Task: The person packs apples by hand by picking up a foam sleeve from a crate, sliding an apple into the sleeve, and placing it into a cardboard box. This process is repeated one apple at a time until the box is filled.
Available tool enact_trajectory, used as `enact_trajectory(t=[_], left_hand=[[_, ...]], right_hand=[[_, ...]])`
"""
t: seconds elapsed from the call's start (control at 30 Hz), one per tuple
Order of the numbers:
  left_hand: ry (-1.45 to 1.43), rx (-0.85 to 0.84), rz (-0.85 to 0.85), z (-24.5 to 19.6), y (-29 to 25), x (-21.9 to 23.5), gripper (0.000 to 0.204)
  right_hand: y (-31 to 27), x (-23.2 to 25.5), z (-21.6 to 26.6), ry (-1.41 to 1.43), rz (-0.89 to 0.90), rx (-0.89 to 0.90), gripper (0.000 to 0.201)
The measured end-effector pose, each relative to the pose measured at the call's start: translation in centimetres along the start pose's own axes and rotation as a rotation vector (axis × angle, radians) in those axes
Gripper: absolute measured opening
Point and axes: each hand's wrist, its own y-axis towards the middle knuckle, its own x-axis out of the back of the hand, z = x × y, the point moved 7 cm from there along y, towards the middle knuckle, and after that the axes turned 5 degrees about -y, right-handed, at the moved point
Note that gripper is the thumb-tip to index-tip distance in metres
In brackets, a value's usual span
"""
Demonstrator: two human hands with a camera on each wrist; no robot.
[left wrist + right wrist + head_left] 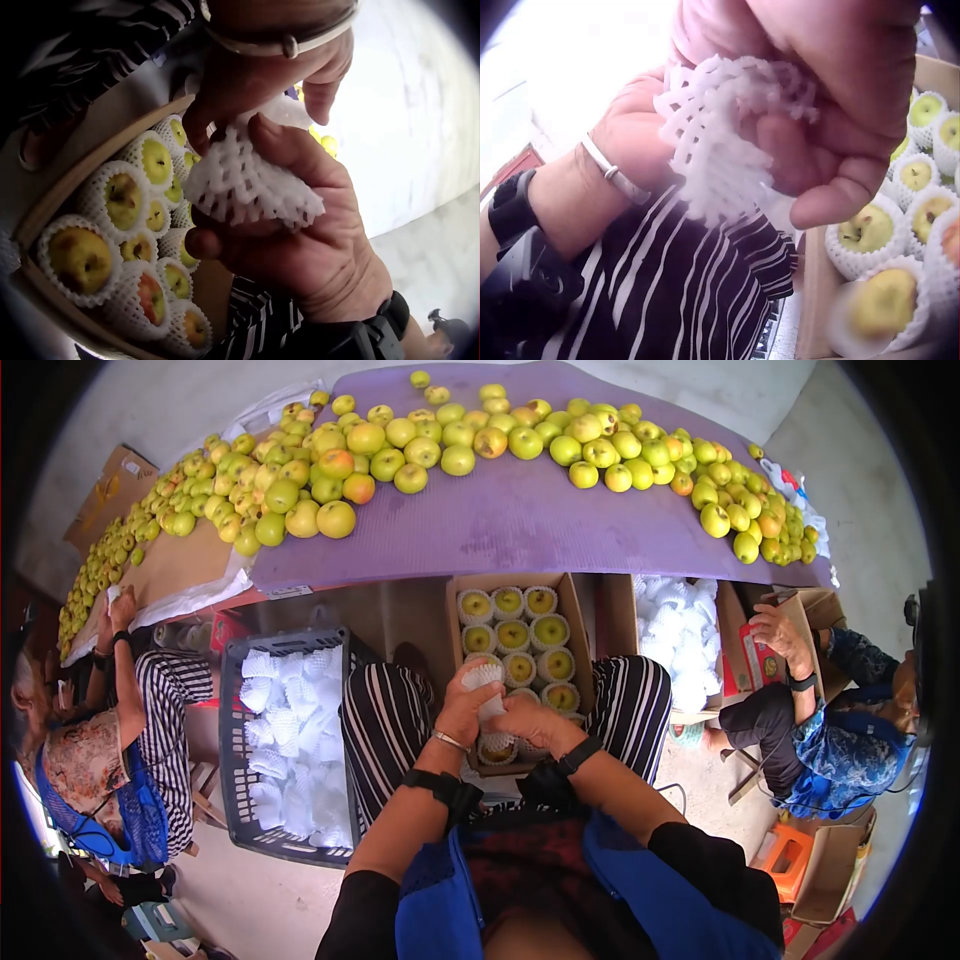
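A white foam net (484, 678) (244, 176) (716, 142) is between the two hands, over the near part of an apple box (577, 605). My left hand (462, 705) (262, 82) (634, 124), with a bracelet at its wrist, grips the net from the left. On the other side, my right hand (530, 722) (315, 240) (832, 112) holds it with thumb and fingers. The net's flared, meshed edge shows in both wrist views; whether anything is inside cannot be told. Below, netted apples (512, 634) (124, 201) (866, 229) stand in rows in the box.
A dark crate (235, 785) of foam nets stands left of the box, and a carton of nets (678, 630) right of it. Many loose apples (457, 460) lie on the purple-covered table (470, 530) ahead. People sit at both sides.
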Motion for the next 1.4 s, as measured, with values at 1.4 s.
enact_trajectory(t=[1.4], left_hand=[[0.399, -0.361, 0.436, -3.2, -3.7, -6.6, 0.030]], right_hand=[[1.3, 0.9, 1.4, -0.879, -0.570, 0.746, 0.015]])
